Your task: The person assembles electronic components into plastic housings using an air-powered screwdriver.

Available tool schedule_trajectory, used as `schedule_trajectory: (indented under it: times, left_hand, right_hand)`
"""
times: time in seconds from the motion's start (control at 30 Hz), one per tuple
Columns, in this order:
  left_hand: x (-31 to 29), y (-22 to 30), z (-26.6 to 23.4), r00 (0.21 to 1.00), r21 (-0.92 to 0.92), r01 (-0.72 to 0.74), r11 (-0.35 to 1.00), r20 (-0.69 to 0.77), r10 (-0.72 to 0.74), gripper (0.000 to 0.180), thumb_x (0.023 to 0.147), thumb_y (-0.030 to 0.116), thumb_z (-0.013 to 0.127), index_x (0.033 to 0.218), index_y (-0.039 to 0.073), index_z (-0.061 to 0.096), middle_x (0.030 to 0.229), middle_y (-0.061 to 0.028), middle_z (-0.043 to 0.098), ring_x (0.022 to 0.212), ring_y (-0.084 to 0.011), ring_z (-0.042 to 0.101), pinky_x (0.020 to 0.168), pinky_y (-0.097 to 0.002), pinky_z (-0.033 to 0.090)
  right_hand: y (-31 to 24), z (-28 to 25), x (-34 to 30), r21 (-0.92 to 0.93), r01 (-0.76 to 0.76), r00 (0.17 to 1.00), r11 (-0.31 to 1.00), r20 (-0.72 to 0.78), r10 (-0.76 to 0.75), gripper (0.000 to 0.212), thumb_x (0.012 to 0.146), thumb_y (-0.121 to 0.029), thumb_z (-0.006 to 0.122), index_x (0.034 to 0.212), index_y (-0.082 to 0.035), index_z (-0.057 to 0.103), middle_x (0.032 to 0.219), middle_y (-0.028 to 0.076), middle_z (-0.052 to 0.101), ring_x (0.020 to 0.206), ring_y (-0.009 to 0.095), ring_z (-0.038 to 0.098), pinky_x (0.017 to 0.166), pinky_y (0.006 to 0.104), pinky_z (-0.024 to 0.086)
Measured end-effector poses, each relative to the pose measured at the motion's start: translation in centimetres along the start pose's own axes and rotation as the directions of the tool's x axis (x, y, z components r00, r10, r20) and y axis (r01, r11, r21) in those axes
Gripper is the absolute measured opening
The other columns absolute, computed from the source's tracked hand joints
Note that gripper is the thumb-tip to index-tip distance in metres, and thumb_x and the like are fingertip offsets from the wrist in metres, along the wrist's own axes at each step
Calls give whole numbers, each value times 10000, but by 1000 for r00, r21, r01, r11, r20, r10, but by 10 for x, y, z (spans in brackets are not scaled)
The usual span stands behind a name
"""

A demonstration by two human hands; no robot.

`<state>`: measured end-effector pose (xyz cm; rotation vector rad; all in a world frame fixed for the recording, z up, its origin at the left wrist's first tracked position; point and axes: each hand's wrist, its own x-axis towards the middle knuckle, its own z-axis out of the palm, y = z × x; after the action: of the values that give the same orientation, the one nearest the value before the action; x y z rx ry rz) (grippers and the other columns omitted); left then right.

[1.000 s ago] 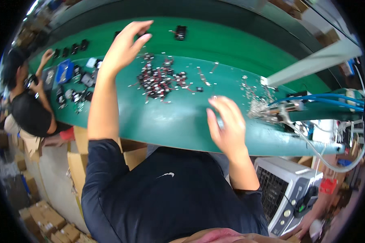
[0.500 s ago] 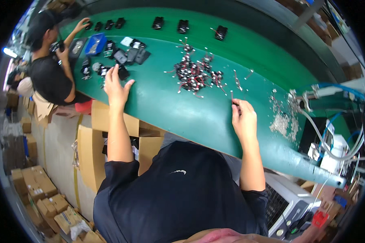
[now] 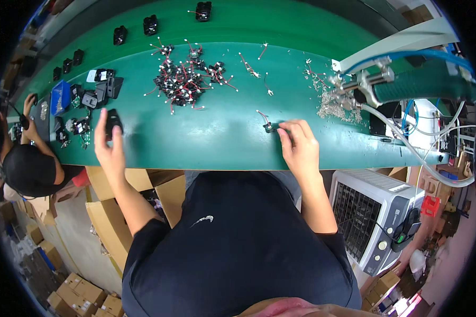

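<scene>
- Presently, in the head view, a black housing point(image 3: 114, 123) is held by the left hand point(image 3: 111, 153), gripped between thumb and fingers over the left part of the worktop point(image 3: 227, 142), near its front edge; whether the worktop is touched by it cannot be told.
- A small wired part point(image 3: 269, 128) is pinched between the thumb and fingertips of the right hand point(image 3: 302, 148), right of the worktop's middle and toward the front edge; its red lead is pointed toward the far edge.
- A pile of wired parts point(image 3: 180, 87) is heaped left of the middle, close to the far edge, and loose leads point(image 3: 249, 68) are scattered to its right.
- Toward the right end, small metal pieces point(image 3: 330, 108) are spread beside a metal fixture point(image 3: 367, 87).
- Toward the left end, a blue tray point(image 3: 62, 98) is set beside grey and black casings point(image 3: 90, 99).
- Beyond the far edge, black units point(image 3: 203, 10) are spaced out along a green strip point(image 3: 280, 21).
- Past the left end, a co-worker point(image 3: 30, 164) is seen.
- Below the front edge, an open cardboard box point(image 3: 110, 227) and a grey cooler point(image 3: 357, 208) are placed.
</scene>
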<state>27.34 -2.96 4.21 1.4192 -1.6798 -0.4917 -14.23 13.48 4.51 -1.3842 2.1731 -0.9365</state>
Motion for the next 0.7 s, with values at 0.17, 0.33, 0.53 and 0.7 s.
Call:
schedule_trajectory:
  times: [0.17,0.33,0.53,0.7]
  left_hand:
    - [-47,84,79,805,-240,-119,963,544,235,445,956,68,669,1401,81,655,1433,-129,651,1266,-283,631,1081,-428,469]
    - [-63,136,140,632,-222,-351,909,661,406,424,914,80,685,1335,126,699,1399,-90,670,1148,-310,637,1023,-425,449]
    - [-49,133,162,533,-276,-435,857,689,492,362,893,-2,638,1214,129,743,1378,-71,670,1203,-295,613,1055,-428,412]
    - [-25,135,172,345,-459,-462,759,695,631,387,837,-126,576,1089,102,763,1454,-122,603,1361,-344,534,1142,-442,379]
  right_hand:
    - [4,3,9,-193,541,839,819,199,-507,291,782,42,709,1047,-76,736,1150,50,709,978,274,669,833,414,571]
    - [4,3,1,-297,487,873,822,120,-473,209,817,-70,764,1025,-69,738,1101,61,708,937,273,668,792,398,565]
    - [4,4,-18,-345,292,942,892,-57,-330,198,849,-183,815,998,-73,746,965,66,706,832,285,669,762,392,555]
    - [2,-28,-11,-272,390,912,880,-20,-410,106,900,-74,726,1004,-52,731,990,83,715,944,305,675,829,395,550]
